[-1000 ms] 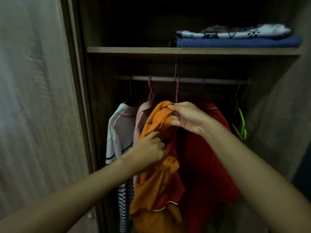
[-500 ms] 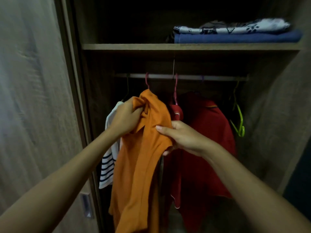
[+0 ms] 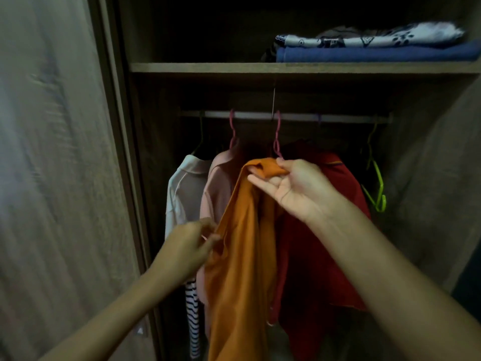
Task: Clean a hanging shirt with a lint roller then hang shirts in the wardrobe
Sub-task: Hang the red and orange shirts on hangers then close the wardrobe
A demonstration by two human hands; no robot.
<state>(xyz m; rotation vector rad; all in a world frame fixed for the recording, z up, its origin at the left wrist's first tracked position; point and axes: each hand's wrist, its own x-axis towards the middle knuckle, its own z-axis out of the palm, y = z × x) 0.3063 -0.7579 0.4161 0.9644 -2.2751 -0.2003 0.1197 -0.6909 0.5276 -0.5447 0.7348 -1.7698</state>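
My right hand (image 3: 299, 190) is raised in front of the rail (image 3: 286, 117), palm turned toward me, pinching the top edge of the orange shirt (image 3: 242, 256) between thumb and fingertips (image 3: 282, 166); the other fingers lie loosely straight beneath the fold. The shirt hangs down from that pinch, in front of the pink shirt (image 3: 216, 194) and the red shirt (image 3: 325, 243). Lower down, my left hand (image 3: 188, 246) curls on the shirt's left edge, fingers gathered tight around the cloth. A pink hanger (image 3: 277, 136) hooks the rail just above my right fingertips.
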